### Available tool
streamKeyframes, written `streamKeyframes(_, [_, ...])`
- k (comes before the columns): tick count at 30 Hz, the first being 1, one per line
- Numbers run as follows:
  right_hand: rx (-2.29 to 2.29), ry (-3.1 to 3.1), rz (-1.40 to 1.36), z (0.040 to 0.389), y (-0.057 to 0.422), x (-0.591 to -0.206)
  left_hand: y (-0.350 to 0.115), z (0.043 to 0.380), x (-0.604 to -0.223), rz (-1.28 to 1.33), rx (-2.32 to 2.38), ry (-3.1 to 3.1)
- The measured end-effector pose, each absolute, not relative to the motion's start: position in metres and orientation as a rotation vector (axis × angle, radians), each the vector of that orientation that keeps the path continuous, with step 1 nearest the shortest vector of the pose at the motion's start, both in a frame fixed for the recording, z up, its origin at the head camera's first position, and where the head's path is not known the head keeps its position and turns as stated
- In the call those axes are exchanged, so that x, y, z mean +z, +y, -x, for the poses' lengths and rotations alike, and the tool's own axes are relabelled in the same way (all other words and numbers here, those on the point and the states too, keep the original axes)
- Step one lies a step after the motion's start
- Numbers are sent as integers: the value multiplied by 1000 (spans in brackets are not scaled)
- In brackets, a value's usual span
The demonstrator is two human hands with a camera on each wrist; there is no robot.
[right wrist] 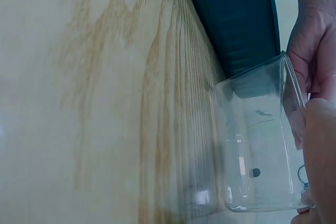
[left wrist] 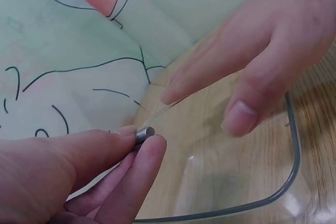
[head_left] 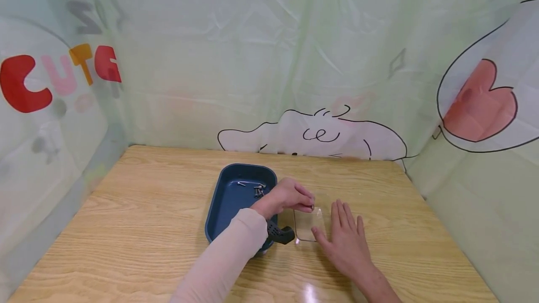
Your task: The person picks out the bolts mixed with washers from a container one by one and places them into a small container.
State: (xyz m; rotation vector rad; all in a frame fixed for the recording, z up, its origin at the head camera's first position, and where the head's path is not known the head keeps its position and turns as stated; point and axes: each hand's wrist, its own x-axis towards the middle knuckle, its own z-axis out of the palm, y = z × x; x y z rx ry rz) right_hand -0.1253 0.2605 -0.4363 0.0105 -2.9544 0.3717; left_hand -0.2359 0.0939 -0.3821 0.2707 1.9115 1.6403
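Observation:
My left hand reaches across above the far left part of a clear plastic box. Thumb and fingertips pinch a small metal screw, its threaded end poking out. The box stands on the wooden table, and through the right wrist view its see-through wall shows upright. On the box's right side is my right hand, fingers straight and pointing away, with the thumb over the near right part of the rim. The screw's head is hidden by the left fingers.
Left of the box sits a dark blue tray, partly under the left forearm. Several metal screws lie at its right side, and one screw lies apart near the far end. A printed curtain hangs behind the table.

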Motion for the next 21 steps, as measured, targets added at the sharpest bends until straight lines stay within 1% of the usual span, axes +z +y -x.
streamKeyframes(21, [375,-2946,-11,125,260,-438,122,224,-384,-259,1427,2177])
